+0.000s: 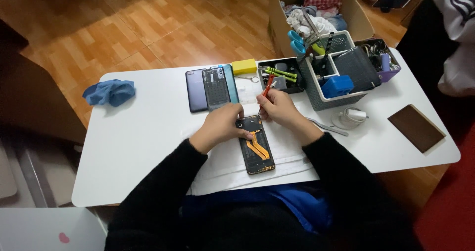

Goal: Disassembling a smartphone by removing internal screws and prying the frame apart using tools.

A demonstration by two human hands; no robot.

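On the white table [148,132], under both hands:
Left hand [220,127]: fingers curled over the top edge of the opened black phone with orange ribbon cable [257,149].
Right hand [282,107]: fingers pinched round a thin red-handled screwdriver [267,89], tip at the phone's top.

left hand [220,126] steadying opened phone [257,145], right hand [279,107] apparently gripping screwdriver [267,89]

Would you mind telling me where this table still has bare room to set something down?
Bare tabletop lies between the blue cloth and the left hand, and between the white cable coil and brown pad. It is crowded behind the right hand: phones, tool tray, grey organiser.
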